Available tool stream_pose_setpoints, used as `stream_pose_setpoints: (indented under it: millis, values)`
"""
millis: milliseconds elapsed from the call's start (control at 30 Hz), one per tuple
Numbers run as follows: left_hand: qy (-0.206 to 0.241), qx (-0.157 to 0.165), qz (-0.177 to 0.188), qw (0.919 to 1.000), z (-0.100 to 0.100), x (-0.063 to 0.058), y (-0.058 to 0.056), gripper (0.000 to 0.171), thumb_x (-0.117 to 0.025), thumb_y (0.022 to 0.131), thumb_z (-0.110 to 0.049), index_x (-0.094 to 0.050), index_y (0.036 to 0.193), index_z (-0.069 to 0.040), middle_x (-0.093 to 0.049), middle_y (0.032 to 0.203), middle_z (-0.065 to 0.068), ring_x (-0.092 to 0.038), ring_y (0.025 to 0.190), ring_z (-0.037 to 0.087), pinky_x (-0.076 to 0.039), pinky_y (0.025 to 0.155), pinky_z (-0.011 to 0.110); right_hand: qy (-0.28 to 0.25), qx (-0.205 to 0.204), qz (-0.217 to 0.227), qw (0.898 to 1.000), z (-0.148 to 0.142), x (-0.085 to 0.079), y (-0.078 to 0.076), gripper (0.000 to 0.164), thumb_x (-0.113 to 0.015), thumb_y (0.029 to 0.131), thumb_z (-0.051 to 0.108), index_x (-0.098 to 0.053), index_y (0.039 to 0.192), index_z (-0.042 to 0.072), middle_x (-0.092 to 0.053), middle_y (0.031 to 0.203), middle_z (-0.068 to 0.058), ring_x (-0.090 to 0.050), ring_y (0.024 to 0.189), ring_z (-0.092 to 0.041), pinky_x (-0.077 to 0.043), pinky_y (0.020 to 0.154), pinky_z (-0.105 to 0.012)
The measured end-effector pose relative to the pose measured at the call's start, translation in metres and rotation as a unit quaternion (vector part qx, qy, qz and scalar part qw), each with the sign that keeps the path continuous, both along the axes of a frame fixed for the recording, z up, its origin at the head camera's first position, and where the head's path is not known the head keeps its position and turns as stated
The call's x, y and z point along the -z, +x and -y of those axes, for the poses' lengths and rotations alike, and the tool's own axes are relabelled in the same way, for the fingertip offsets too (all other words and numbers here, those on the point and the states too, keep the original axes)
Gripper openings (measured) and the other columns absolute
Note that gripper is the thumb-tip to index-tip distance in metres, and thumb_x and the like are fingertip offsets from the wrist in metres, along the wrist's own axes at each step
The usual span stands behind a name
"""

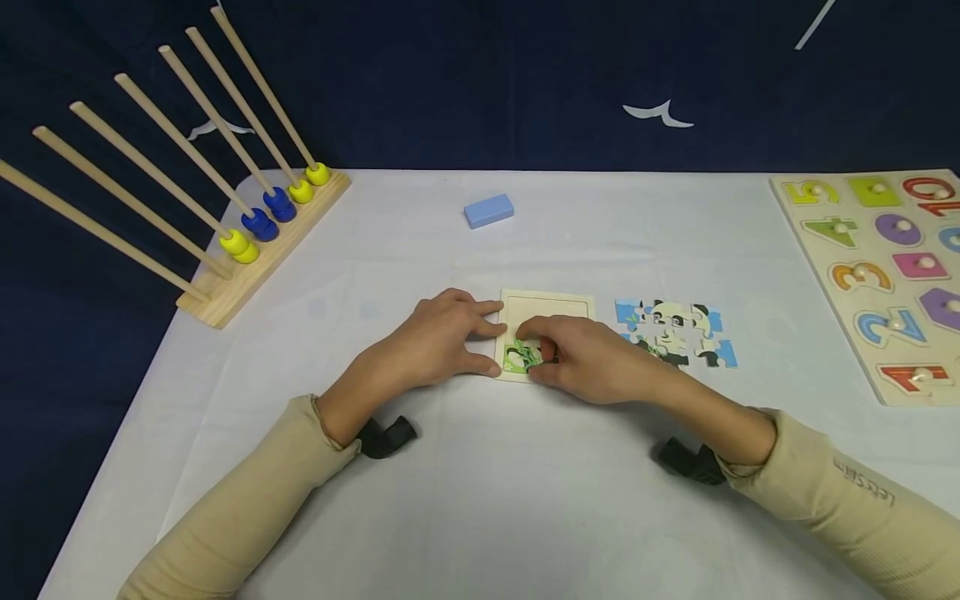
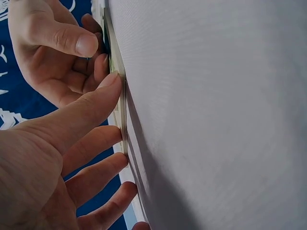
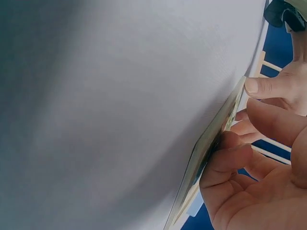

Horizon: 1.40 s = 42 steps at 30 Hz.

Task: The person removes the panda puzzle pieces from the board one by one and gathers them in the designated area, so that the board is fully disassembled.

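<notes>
A small square wooden puzzle tray [image 1: 546, 305] lies on the white table, with green-and-white printed puzzle pieces [image 1: 517, 358] in its near left corner. My left hand [image 1: 442, 337] touches the tray's left edge with spread thumb and fingertips. Over the tray, my right hand [image 1: 592, 358] has its fingers bent down at the printed pieces, its thumb apart from the index finger. In the right wrist view its fingertips [image 3: 230, 140] meet the tray's face. No piece shows between them, and the hand hides part of the tray. Loose panda puzzle pieces [image 1: 670, 321] lie right of it, partly covered by that hand.
Beyond the tray lies a blue block [image 1: 489, 211]. At the back left stands a wooden rack [image 1: 217, 307] of tall pegs with yellow and blue beads [image 1: 260, 225]. A number-and-shape peg board [image 1: 866, 333] is at the right edge. Dark cloth [image 1: 480, 83] hangs behind the table.
</notes>
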State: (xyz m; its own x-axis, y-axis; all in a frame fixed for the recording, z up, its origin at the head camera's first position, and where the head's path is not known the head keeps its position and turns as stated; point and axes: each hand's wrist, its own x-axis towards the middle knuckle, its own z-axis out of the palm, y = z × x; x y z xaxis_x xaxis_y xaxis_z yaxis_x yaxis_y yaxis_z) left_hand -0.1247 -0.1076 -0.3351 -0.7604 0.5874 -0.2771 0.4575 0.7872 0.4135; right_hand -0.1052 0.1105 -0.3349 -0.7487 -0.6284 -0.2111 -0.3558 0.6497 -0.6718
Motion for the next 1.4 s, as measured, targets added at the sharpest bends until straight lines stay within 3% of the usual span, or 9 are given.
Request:
stream_pose_setpoints:
  millis: [567,900,1400]
  values:
    - [0.003,0.000,0.000,1.0000,0.0004,-0.0001,0.0001,0.056,-0.079,0.084,-0.038,-0.063,0.134,-0.017,-0.042,0.153,-0.002,-0.037,0.135,0.026,-0.034,0.103,0.057,-0.054,0.014,-0.005,0.998,0.0000,0.0015,0.0004,0.024,-0.065,0.090,0.000,-0.057,0.110,0.008,-0.055,0.079,-0.001,-0.049,0.068,-0.016,-0.041,0.066,-0.035]
    - [0.006,0.005,-0.005,1.0000,0.0007,0.0003,-0.0005,0.056,-0.079,0.084,-0.038,-0.063,0.134,-0.017,-0.042,0.152,-0.001,-0.037,0.135,0.026,-0.035,0.103,0.055,-0.081,0.034,0.004,0.996,0.0032,0.0005,-0.0002,0.019,-0.055,0.091,-0.007,-0.058,0.100,0.010,-0.061,0.080,0.000,-0.054,0.071,-0.016,-0.043,0.071,-0.036]
    - [0.005,0.008,-0.005,0.9999,0.0013,0.0007,-0.0008,0.056,-0.078,0.084,-0.039,-0.063,0.134,-0.018,-0.042,0.153,-0.002,-0.037,0.135,0.024,-0.035,0.102,0.055,-0.103,0.061,-0.001,0.993,0.0028,-0.0057,-0.0009,0.021,-0.053,0.091,-0.009,-0.064,0.102,0.006,-0.060,0.081,-0.002,-0.052,0.067,-0.017,-0.045,0.070,-0.035]
